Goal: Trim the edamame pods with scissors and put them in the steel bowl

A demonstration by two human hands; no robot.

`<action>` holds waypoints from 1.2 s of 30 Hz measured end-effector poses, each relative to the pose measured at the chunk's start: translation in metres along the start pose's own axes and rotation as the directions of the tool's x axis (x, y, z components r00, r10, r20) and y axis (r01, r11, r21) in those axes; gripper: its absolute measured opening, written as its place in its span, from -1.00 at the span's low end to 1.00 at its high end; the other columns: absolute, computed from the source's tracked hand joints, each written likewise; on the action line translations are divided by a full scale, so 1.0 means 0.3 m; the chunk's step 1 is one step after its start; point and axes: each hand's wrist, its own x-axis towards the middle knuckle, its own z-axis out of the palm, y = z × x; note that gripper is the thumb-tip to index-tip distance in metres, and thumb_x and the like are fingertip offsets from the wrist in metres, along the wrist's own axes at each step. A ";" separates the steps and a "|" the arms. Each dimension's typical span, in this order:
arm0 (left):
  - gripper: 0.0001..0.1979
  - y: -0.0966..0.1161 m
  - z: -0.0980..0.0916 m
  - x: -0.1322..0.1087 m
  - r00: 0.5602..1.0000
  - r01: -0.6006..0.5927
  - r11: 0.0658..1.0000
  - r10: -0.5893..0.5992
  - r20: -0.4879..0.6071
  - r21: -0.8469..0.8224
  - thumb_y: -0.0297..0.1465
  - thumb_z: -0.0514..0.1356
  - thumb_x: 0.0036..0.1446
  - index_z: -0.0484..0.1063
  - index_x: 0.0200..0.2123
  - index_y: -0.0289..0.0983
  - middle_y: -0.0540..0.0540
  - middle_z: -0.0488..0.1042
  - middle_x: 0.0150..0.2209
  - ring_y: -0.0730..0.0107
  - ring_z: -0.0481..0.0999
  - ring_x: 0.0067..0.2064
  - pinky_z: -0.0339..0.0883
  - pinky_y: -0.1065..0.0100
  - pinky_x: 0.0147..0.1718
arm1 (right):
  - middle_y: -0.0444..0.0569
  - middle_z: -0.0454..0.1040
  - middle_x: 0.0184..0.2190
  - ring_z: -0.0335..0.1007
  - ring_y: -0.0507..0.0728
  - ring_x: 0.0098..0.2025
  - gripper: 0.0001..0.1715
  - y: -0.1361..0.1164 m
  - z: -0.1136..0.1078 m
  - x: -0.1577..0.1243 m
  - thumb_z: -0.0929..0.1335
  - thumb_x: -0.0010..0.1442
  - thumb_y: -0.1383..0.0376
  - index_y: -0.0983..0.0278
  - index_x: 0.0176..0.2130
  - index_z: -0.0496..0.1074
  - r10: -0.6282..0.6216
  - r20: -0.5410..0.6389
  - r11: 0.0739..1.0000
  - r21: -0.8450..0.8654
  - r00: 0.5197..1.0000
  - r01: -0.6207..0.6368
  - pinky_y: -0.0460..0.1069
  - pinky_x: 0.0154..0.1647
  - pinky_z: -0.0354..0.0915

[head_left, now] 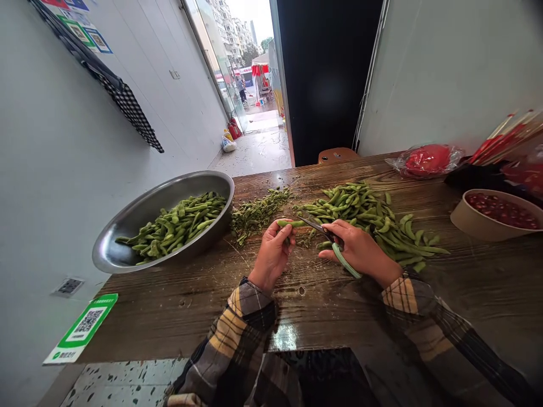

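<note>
Between thumb and fingers, my left hand point(275, 251) pinches a green edamame pod point(292, 223), which points to the right. My right hand point(360, 251) is closed round scissors point(345, 260) with pale green handles. Their dark blades reach the right end of the pod; whether they touch it I cannot tell. Behind my right hand spreads a heap of edamame pods point(356, 203). Small cut-off pod tips point(265, 209) lie in a pile beyond my left hand. Further left, a wide metal bowl point(106, 243) holds many pods and looks tilted.
The dark wooden table point(190, 316) carries a paper bowl point(475, 220) of dark red pieces at the right. Behind it are red-tipped sticks point(500, 138) and a red plastic-wrapped bundle point(428, 161). A green QR-code sign point(82, 328) sits at the left edge. An orange-brown stool point(338, 155) stands beyond the table.
</note>
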 end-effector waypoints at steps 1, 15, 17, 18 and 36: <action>-0.72 -0.003 0.004 -0.002 1.000 0.007 1.000 -0.007 0.010 0.014 -0.36 0.36 -0.08 0.38 -0.30 -0.30 0.02 0.44 -0.45 0.62 0.31 -0.51 0.09 0.55 -0.60 | 0.01 0.45 -0.20 0.39 0.10 -0.42 -0.38 0.001 0.001 0.001 0.41 0.09 -0.02 0.23 0.05 0.34 0.001 -0.001 1.000 -0.002 1.000 -0.001 0.02 -0.38 0.32; -0.80 0.001 -0.004 0.011 0.999 0.012 1.000 -0.011 0.032 -0.010 -0.38 0.29 -0.05 0.37 -0.34 -0.29 -0.05 0.48 -0.32 0.49 0.44 -0.40 0.33 0.46 -0.45 | 0.07 0.52 -0.19 0.48 0.22 -0.17 -0.53 0.030 -0.013 0.003 0.39 0.14 0.04 0.24 -0.03 0.45 -0.034 -0.005 0.999 0.026 0.999 0.034 0.08 -0.15 0.36; -0.82 0.005 -0.003 0.012 0.998 0.044 0.999 -0.042 0.043 -0.031 -0.39 0.26 -0.07 0.33 -0.37 -0.28 -0.06 0.48 -0.32 0.42 0.48 -0.34 0.39 0.37 -0.36 | 0.07 0.53 -0.21 0.47 0.23 -0.18 -0.53 0.035 -0.031 0.009 0.41 0.12 0.05 0.25 -0.05 0.47 0.007 -0.126 0.998 0.067 0.992 0.001 0.08 -0.15 0.36; -0.82 0.004 0.001 0.012 0.997 0.060 0.998 -0.059 0.055 -0.030 -0.40 0.26 -0.08 0.31 -0.39 -0.28 -0.03 0.46 -0.36 0.42 0.48 -0.35 0.40 0.36 -0.35 | 0.07 0.53 -0.23 0.47 0.23 -0.19 -0.53 0.037 -0.043 0.011 0.41 0.12 0.05 0.26 -0.05 0.47 0.041 -0.205 0.996 0.086 0.978 -0.023 0.09 -0.15 0.36; -0.93 -0.110 0.066 0.079 0.950 -0.312 0.413 0.129 0.285 0.855 -0.50 0.29 -0.14 0.48 -0.51 -0.25 -0.04 0.41 -0.47 0.38 0.33 -0.38 0.16 0.41 -0.36 | 0.05 0.53 -0.26 0.46 0.23 -0.20 -0.55 0.061 -0.046 0.023 0.38 0.14 0.07 0.24 -0.03 0.46 0.077 -0.304 0.994 0.099 0.950 -0.049 0.10 -0.14 0.33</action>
